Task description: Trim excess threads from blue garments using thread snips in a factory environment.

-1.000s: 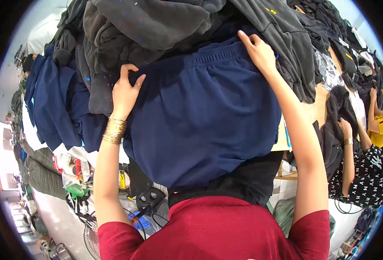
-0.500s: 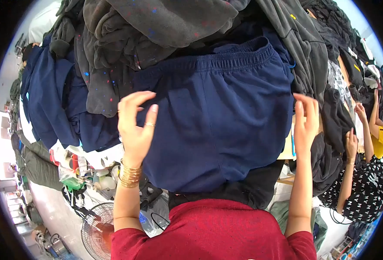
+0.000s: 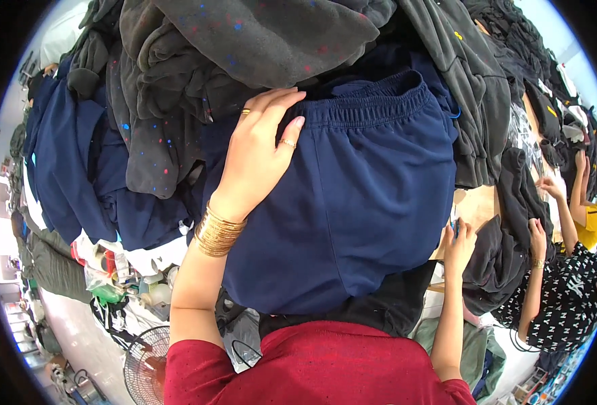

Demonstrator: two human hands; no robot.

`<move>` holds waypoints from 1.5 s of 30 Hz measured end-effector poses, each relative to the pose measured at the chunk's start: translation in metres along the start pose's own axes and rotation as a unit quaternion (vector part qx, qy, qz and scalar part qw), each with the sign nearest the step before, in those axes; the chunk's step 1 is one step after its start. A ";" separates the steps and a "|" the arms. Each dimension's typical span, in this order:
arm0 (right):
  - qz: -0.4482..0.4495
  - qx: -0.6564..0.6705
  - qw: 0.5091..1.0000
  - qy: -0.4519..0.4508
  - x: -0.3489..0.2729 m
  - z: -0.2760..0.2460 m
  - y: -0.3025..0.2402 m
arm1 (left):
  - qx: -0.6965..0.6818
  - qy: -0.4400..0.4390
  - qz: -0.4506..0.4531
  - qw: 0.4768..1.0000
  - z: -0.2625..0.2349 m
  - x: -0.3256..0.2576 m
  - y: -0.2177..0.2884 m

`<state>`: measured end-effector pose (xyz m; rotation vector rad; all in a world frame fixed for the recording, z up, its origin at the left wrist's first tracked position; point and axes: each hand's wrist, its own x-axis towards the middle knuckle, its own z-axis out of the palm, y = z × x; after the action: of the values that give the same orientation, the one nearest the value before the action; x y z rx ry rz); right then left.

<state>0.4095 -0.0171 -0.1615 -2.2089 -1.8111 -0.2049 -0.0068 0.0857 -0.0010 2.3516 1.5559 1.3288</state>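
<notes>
Elastic-waisted garment (image 3: 386, 189): plain navy blue. Garment stack (image 3: 69, 169), left: navy blue. Fleece garment (image 3: 271, 34), far: charcoal grey, speckled red and blue. Sweatshirt-like garment (image 3: 471, 88), far right: dark grey, small yellow mark. Bangles (image 3: 221, 232): gold. Wearer's shirt (image 3: 325, 364), near: deep red. Co-worker's top (image 3: 568, 300), right: black, repeating white letter print. Another person's top (image 3: 594, 227), far right: yellow. Bulky sack (image 3: 59, 272), left: dark olive-grey.
</notes>
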 end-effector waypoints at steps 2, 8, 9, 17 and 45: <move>-0.020 0.015 0.999 0.034 0.004 0.001 -0.003 | 0.017 -0.040 -0.034 0.998 0.005 0.005 -0.006; 0.048 0.037 0.998 0.003 0.008 -0.003 0.031 | -0.064 -0.091 -0.075 0.991 -0.008 0.013 -0.007; 0.079 0.130 0.987 0.050 0.006 0.000 0.038 | -0.150 -0.120 -0.150 0.970 -0.008 0.014 -0.006; 0.215 0.520 0.825 0.061 0.028 -0.078 -0.069 | -0.207 -0.212 -0.181 0.938 -0.014 -0.004 0.011; -0.017 0.724 0.663 -0.191 0.049 -0.105 -0.214 | -0.451 -0.108 -0.219 0.859 -0.008 -0.018 0.021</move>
<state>0.2169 0.0348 -0.0211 -0.9775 -1.2106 1.3158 0.0016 0.0585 0.0020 1.4021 0.9690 1.2266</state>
